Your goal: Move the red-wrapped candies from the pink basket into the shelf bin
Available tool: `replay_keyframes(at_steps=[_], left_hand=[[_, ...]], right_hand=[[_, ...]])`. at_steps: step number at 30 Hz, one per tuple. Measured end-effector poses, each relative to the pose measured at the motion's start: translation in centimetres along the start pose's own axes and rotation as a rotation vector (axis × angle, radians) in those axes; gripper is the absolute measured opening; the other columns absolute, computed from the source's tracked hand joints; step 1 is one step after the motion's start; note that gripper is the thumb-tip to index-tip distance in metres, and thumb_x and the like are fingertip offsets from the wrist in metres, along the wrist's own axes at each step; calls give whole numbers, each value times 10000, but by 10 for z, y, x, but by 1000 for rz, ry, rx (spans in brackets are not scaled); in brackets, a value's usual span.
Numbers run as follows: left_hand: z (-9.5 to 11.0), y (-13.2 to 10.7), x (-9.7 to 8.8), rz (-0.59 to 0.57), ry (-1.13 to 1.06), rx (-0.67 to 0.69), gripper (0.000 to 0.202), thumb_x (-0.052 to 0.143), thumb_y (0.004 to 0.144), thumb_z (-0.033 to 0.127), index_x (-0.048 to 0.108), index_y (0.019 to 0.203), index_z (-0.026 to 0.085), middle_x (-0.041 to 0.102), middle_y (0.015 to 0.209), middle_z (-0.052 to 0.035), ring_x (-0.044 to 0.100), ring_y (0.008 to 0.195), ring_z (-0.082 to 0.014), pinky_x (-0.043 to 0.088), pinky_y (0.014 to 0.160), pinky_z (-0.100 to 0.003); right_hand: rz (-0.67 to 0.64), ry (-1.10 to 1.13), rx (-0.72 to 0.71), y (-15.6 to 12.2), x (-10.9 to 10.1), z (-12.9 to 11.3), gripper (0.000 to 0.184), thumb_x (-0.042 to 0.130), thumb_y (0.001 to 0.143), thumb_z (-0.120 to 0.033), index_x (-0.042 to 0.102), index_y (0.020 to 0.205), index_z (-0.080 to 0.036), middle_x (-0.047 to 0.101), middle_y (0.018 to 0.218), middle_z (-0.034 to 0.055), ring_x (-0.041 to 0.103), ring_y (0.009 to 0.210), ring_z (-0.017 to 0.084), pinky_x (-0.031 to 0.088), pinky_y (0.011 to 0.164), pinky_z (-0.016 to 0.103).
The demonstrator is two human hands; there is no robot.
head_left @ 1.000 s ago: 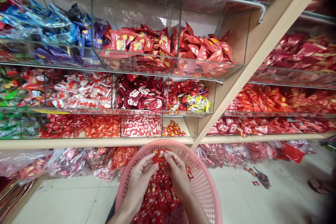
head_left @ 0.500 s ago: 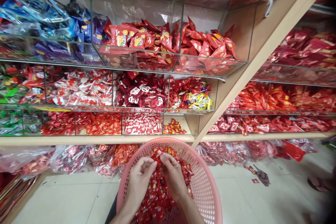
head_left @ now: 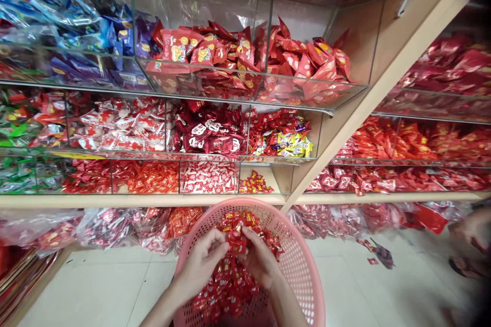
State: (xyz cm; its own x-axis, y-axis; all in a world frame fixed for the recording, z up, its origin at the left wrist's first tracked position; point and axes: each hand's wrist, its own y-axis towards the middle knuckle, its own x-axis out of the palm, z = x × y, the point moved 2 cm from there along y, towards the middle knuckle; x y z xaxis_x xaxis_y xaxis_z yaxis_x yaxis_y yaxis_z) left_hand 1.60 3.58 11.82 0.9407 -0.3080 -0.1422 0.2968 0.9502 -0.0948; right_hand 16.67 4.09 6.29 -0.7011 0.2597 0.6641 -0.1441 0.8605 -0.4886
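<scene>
A pink perforated plastic basket (head_left: 303,271) sits low in front of me, filled with small red wrapped candies (head_left: 226,286). My left hand (head_left: 201,263) and my right hand (head_left: 261,260) are both inside it, fingers curled and pinching a bunch of the red candies (head_left: 236,240) lifted slightly above the pile. The shelf bin straight ahead (head_left: 256,183) holds only a few of the same red and yellow candies.
Clear-fronted shelf bins (head_left: 215,133) full of red, white, blue and green wrapped sweets rise ahead. Bags of sweets (head_left: 107,227) lie under the bottom wooden shelf. Another person's hand (head_left: 473,227) and sandalled foot (head_left: 466,268) show at far right. Wrappers (head_left: 378,258) lie on the tiled floor.
My hands have gathered and raised a clump of red candies in the basket. The view tilted down slightly. A person's hand has come into view at the right edge.
</scene>
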Motion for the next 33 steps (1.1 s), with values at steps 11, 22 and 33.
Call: replay_keyframes(at_steps=[11,22,33], left_hand=[[16,14,-14,-333,258,-16,52,567,706,196,604,669,199,602,1111,-45,584,913,-188,415,792,-295],[-1,15,-14,-326,100,-78,110,602,710,268,599,648,178,580,673,20,500,617,-110,371,589,-216],[-6,10,-28,-174,-173,-202,186,693,666,342,621,656,171,602,737,6,529,677,-113,422,637,-218]], right_hand=[[-370,-820,-86,-12,0,-27,161,751,604,-332,725,701,-207,643,632,-42,504,579,105,376,614,243],[-321,-636,12,-14,-5,-19,232,715,668,-404,706,736,-183,572,550,-59,410,439,46,291,450,186],[-108,-217,13,-2,-19,-3,254,781,625,-275,687,830,-157,699,757,7,644,701,102,475,679,213]])
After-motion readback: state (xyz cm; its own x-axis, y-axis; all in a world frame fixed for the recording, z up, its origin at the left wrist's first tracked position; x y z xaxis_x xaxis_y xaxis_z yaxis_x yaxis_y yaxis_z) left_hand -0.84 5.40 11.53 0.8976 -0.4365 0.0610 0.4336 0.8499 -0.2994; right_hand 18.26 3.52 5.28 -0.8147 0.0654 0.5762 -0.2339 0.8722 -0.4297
